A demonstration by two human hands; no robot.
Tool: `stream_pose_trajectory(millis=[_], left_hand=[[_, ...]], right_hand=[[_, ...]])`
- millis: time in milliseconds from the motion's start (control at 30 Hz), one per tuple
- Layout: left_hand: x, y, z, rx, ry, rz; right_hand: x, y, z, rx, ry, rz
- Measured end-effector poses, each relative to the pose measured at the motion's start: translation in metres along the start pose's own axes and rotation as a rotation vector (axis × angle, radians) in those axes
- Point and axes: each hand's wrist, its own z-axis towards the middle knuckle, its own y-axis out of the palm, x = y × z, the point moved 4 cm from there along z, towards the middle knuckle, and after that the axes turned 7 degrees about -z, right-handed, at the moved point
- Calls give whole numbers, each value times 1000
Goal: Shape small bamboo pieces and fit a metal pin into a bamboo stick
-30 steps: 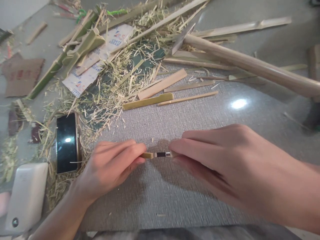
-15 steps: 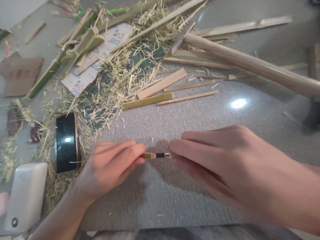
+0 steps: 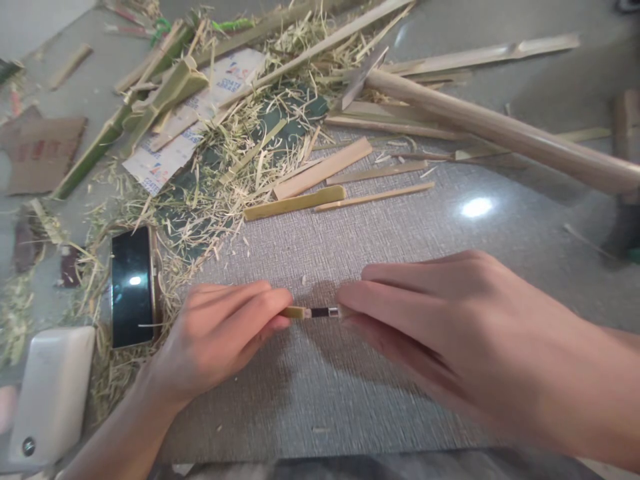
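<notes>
My left hand (image 3: 233, 327) pinches a short yellowish bamboo strip (image 3: 294, 312), with only its end showing beyond the fingertips. Facing it, my right hand (image 3: 440, 320) is closed on a slim tool with a black section (image 3: 320, 312) and a silver collar at the fingers. The rest of this tool is hidden inside the hand. The black section meets the end of the strip, or lies right against it; I cannot tell which. Both hands are low over the grey textured mat (image 3: 270, 413).
Beyond my hands lie several bamboo slats (image 3: 325, 168) and a heap of shavings (image 3: 220, 200). A long-handled tool (image 3: 490, 123) with a flat metal head crosses the right side. At left are a phone (image 3: 132, 287), a white power bank (image 3: 54, 393) and cardboard (image 3: 45, 155).
Almost nothing differs. Both hands keep the same grip and place, while the background has shifted very slightly in view.
</notes>
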Motion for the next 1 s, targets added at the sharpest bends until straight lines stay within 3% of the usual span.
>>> stream_pose_trajectory(millis=[700, 1000], left_hand=[[1, 0, -1, -4, 20, 7], [5, 6, -3, -24, 50, 46]], right_hand=[[2, 2, 0, -8, -6, 2], [-1, 5, -4, -44, -103, -80]])
